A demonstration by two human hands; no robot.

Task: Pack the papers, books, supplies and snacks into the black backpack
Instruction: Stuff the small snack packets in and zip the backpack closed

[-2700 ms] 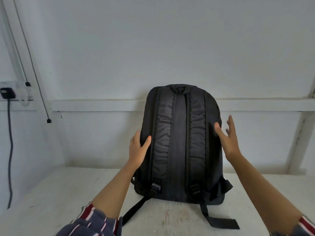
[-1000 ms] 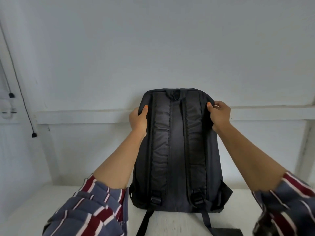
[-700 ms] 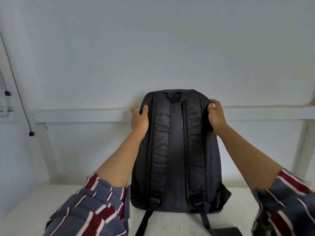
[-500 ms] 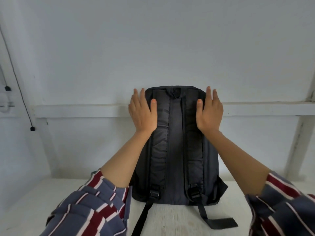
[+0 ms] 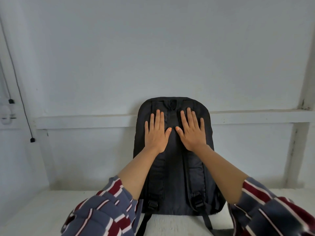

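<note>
1. The soft black fabric backpack (image 5: 173, 167) stands upright on the white counter (image 5: 42, 210), straps towards us.
2. A moment ago both hands gripped its top corners; now the left hand (image 5: 156, 132) and right hand (image 5: 192, 132) press flat, fingers straight.
3. Probably steadied; no items to pack are in sight.

Black backpack (image 5: 173, 176) upright on white table (image 5: 42, 210), seemingly against wall, left hand (image 5: 156, 133), right hand (image 5: 191, 132) flat on its straps
</note>
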